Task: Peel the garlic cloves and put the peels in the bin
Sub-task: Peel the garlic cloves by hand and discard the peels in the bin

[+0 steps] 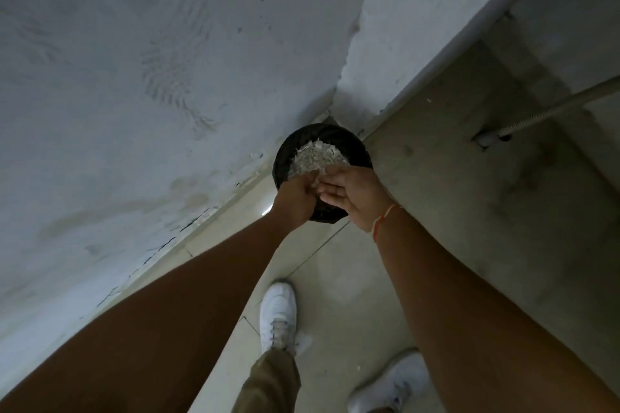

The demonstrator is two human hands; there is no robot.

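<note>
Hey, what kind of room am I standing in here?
Probably a bare utility or kitchen corner indoors: rough plastered walls meet at a tiled floor, a black bin stands in the corner, and a pipe enters the floor by a concrete ledge.

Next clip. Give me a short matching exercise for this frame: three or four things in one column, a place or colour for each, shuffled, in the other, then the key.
Things:
1. bin
2. garlic peels
3. thread bracelet
4. shoes

Descriptions:
A. white, on the tiled floor
B. red, around the wrist of the right hand
C. black, in the corner by the wall
D. pale heap beyond both hands, over the bin

Pairs: 1-C, 2-D, 3-B, 4-A
</note>
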